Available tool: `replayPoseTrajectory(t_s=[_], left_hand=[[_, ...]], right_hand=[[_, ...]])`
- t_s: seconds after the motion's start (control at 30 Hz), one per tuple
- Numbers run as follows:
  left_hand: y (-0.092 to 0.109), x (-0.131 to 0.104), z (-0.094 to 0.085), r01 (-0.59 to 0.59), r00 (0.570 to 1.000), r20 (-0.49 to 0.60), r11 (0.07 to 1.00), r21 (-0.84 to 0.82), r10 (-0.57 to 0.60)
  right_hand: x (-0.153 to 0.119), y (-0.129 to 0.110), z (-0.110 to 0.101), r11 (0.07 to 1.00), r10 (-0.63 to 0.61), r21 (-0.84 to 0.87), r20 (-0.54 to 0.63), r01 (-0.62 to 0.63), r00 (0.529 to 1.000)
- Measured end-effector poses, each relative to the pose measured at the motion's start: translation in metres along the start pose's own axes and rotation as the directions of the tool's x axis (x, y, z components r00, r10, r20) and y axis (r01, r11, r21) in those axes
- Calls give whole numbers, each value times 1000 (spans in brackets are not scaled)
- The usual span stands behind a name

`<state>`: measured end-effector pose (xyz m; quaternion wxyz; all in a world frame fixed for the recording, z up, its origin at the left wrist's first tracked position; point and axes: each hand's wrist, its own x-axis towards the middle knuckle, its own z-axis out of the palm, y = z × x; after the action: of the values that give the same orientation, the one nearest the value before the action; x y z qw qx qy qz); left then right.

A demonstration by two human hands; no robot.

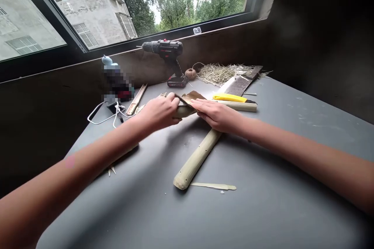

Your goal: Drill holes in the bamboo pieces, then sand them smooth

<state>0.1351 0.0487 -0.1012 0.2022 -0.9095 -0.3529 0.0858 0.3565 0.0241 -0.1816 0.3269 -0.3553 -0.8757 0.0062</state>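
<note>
Just beyond the table's middle, my left hand [162,112] is closed around a pale bamboo piece [187,111]. A curled brown sheet that looks like sandpaper [193,95] lies over the far side of this piece. My right hand [214,113] grips the sheet against the bamboo, its fingers close together and pointing left. Below that hand a longer bamboo stick [197,159] with small drilled holes slants towards me; its upper end is hidden. Another bamboo length [239,106] lies behind my right wrist, with a yellow utility knife [229,97] beside it.
A cordless drill [168,60] stands at the back near a twine ball [190,73], a straw heap [217,73] and a saw blade [244,81]. A white cable [99,120] and a bamboo strip [136,101] are at left. A thin sliver [214,186] lies in front.
</note>
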Motion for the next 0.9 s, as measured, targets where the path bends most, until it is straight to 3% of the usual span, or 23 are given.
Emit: replayPoseTrajectory(t_s=[0.17, 0.27, 0.37, 0.53, 0.7, 0.8, 0.9], left_hand=[[44, -77, -2, 210, 978, -21, 973, 93, -209], [56, -113, 11, 197, 978, -74, 980, 25, -194], [60, -135, 26, 158, 977, -129, 984, -86, -168], [58, -145, 40, 138, 961, -182, 928, -345, -210], [58, -145, 46, -39, 906, -402, 919, -392, -133], [63, -147, 47, -75, 903, -400, 860, -505, -157], [67, -150, 45, -131, 903, -402, 795, -592, -150]], right_hand=[[-2, -29, 2, 996, -87, 43, 110, 83, 990], [-1, -54, 4, 986, -163, 52, 158, 156, 974], [3, -74, 6, 982, -186, 50, 176, 180, 967], [10, -81, 12, 983, -182, 69, 190, 171, 965], [14, -63, 16, 991, -130, 40, 136, 126, 982], [12, -74, 18, 992, -122, 52, 67, 118, 990], [9, -89, 22, 970, -181, 182, 88, 163, 980]])
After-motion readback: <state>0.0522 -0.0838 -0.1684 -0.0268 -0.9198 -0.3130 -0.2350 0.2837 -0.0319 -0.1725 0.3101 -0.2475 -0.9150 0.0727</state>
